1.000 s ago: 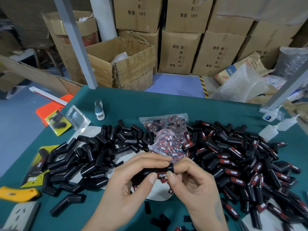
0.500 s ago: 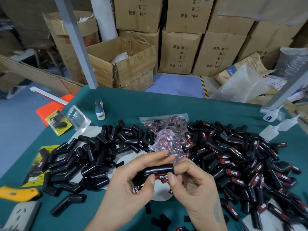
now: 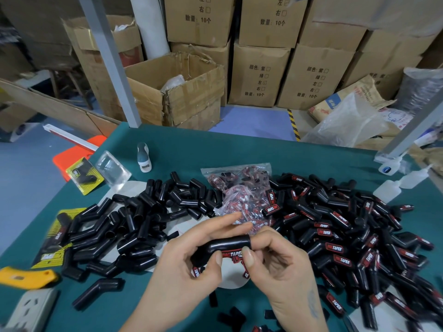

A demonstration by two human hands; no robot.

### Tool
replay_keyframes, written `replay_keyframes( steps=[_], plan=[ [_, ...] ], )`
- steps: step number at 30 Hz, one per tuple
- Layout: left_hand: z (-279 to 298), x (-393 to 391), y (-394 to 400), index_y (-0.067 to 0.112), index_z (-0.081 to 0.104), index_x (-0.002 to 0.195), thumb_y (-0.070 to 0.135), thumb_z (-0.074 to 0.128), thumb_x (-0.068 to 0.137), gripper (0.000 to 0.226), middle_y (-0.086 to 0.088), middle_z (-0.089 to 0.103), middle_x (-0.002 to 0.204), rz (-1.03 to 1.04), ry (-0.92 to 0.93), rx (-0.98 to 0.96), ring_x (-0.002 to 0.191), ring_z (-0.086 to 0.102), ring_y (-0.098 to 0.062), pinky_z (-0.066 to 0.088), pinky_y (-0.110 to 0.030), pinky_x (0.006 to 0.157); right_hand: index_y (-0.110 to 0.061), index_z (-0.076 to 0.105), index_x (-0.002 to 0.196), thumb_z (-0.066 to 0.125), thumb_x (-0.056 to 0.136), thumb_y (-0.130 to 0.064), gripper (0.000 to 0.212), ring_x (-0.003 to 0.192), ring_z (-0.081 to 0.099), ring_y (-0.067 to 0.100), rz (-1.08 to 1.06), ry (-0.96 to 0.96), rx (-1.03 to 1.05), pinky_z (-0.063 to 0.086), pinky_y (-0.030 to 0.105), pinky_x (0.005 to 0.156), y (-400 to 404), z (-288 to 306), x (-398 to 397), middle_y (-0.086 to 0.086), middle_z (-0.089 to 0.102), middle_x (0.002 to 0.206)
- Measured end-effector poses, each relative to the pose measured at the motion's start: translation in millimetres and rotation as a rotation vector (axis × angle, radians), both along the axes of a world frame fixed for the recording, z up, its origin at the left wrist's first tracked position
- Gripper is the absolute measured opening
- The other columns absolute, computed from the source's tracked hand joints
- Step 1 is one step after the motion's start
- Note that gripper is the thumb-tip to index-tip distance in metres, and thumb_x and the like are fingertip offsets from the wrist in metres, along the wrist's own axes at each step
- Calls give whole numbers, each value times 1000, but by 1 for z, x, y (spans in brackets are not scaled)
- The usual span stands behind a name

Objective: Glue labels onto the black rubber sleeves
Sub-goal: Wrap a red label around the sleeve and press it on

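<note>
Two hands: my left hand [image 3: 182,264] and right hand [image 3: 275,262] are both gripping one black rubber sleeve [image 3: 223,248] above the counter [image 3: 239,149].
Axis: the sleeve is lying left to right between my fingers [image 3: 247,256], its red label [image 3: 231,254] facing me.
Nearer hand: my right thumb is pressing at the label's end.
Change: I am tilting the sleeve's right end slightly higher than a second ago.
</note>
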State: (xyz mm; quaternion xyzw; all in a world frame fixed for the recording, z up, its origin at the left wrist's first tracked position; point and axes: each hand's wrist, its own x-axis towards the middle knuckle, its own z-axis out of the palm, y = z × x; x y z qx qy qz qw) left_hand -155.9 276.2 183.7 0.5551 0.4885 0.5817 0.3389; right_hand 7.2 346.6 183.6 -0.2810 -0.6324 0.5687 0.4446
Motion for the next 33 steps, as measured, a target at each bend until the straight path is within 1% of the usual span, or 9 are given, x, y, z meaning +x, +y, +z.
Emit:
replay_keyframes(
  steps=[7,15,19,21,25,28,30,32,33],
  plan=[
    [2,0,-1,39,62,138,-16,49,89,75,8,74,130,1,4,-19,128,67,-15,49,-24,106,-3,68,80,74,82,-30,27,65,45,17,5,4,-6,39,24,64,0,0,0,13,49,69],
    [3,0,-1,38,62,138,-14,50,90,72,8,74,130,0,1,-24,128,66,-15,49,-28,108,-7,68,78,74,82,-30,24,65,45,13,4,1,-2,40,22,65,0,1,0,6,48,68],
    [3,0,-1,38,61,139,-14,50,89,73,8,74,131,-5,10,-19,128,67,-15,49,-27,107,-8,68,77,74,83,-31,24,65,45,14,3,-1,3,40,22,66,-1,2,1,10,48,68],
    [3,-1,-1,37,60,140,-14,50,91,73,7,73,133,-18,23,-16,129,66,-16,48,-23,106,-13,69,75,74,83,-31,20,65,46,12,1,-5,5,40,22,66,0,2,1,8,49,68],
    [5,-7,-2,33,57,145,-16,49,92,73,5,66,144,-101,45,-14,136,59,-17,48,-21,104,-29,69,72,72,84,-33,13,65,45,8,-34,16,6,38,16,66,2,4,1,-5,48,69],
    [5,-7,-3,40,56,145,-17,50,91,79,8,63,147,-108,79,-2,141,55,-16,47,-25,108,-24,73,78,72,85,-38,16,64,44,8,-34,16,-39,38,15,63,3,4,3,-4,50,70],
    [6,-5,-3,38,55,145,-18,50,90,79,8,63,147,-99,81,18,141,55,-16,46,-24,109,-19,75,84,71,87,-40,21,67,48,16,-20,0,-48,40,21,66,3,2,4,6,55,74],
    [5,-3,-2,37,53,145,-19,49,90,78,8,63,147,-82,88,29,141,55,-15,45,-25,111,-16,76,90,71,88,-40,25,74,51,34,-3,-11,-53,44,31,72,3,2,4,20,58,81],
    [5,-3,-2,37,53,145,-19,49,90,79,8,63,147,-76,88,30,141,55,-15,45,-25,111,-16,77,92,71,88,-40,24,77,52,38,6,-13,-56,45,33,74,2,2,4,23,58,84]
  ],
)
